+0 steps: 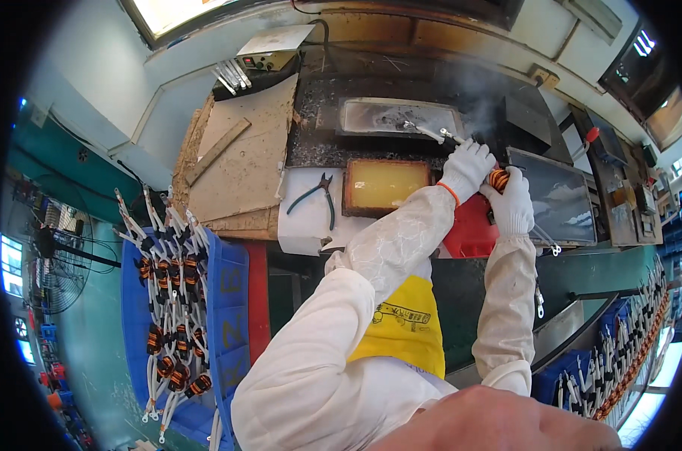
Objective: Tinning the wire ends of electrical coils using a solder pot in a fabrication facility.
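Both gloved grips, left hand (467, 167) and right hand (512, 201), close on one copper coil (499, 179) above one smoking solder bath (398, 117).

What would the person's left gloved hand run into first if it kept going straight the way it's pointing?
Probably the shallow metal tray with a dull grey surface and smoke rising nearby. The left hand points up toward it, leads held over it. Depth is hard to judge.

The workbench (303, 233) carries a sheet of worn cardboard (243, 161) on its left part, with a wooden strip (217, 150) lying on it. To the right, green-handled pliers (316, 197) lie on white paper (307, 214) beside a tray of yellow liquid (386, 184). Farther back sits a dark metal trough (397, 118).
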